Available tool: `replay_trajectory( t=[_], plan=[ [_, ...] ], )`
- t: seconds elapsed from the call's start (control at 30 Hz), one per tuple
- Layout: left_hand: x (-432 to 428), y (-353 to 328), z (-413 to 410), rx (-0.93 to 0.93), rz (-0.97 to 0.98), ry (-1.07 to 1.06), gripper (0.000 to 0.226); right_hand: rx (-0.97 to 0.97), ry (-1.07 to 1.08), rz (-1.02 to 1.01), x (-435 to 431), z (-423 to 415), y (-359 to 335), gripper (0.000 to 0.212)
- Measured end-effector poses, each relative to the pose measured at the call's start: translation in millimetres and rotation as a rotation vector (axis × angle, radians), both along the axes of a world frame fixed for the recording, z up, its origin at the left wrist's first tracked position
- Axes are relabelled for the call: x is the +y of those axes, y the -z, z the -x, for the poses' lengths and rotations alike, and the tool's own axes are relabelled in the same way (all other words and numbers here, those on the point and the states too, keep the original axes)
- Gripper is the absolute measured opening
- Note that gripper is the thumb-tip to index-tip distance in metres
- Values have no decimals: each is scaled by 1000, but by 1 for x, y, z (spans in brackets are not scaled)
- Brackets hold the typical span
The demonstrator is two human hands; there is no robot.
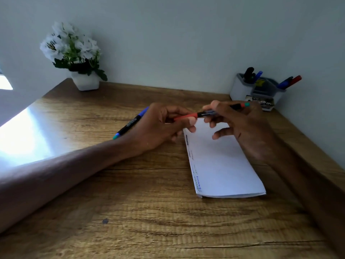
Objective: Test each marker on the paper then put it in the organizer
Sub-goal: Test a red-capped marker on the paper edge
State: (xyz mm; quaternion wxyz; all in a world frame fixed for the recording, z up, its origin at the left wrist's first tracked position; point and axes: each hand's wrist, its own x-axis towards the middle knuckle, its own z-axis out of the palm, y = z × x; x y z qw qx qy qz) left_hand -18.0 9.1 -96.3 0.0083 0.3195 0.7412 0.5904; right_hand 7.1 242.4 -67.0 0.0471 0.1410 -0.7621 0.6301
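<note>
Over wooden counter (130,202) and paper (220,165), gripping red marker (207,114) by its barrel with right hand (246,126), pinching its cap with left hand (156,128).

A white pot (85,82) of white, perhaps artificial, flowers (69,43) stands on the wooden table (130,212).

Wood desk (130,212), pale wall (177,34), glare at left.
</note>
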Motion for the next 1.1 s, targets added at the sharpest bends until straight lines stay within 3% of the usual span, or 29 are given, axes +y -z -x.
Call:
replay_trajectory(
  t=[0.07, 0.17, 0.3, 0.5, 0.67, 0.8, 1.1],
  plan=[
    [0, 0, 2, 30, -61, -56, 17, 65, 50, -33, 8, 0, 0, 32],
    [8, -2, 7, 121, -96, -129, 20, 261, 153, -294, 16, 1, -2, 19],
    [31, -9, 7, 186, -132, -205, 15, 503, 176, -549, 13, -1, -6, 24],
    [64, -3, 13, 183, -94, -268, 18, 529, 343, -623, 29, 4, -11, 21],
    [62, 7, 17, 238, -9, -339, 13, 478, 527, -532, 49, 15, -23, 45],
    [64, 8, 15, 297, 30, -318, 6, 565, 605, -456, 65, 28, -47, 68],
    [64, 9, 17, 323, 113, -279, 8, 807, 729, -436, 74, 81, -97, 41]
  ],
)
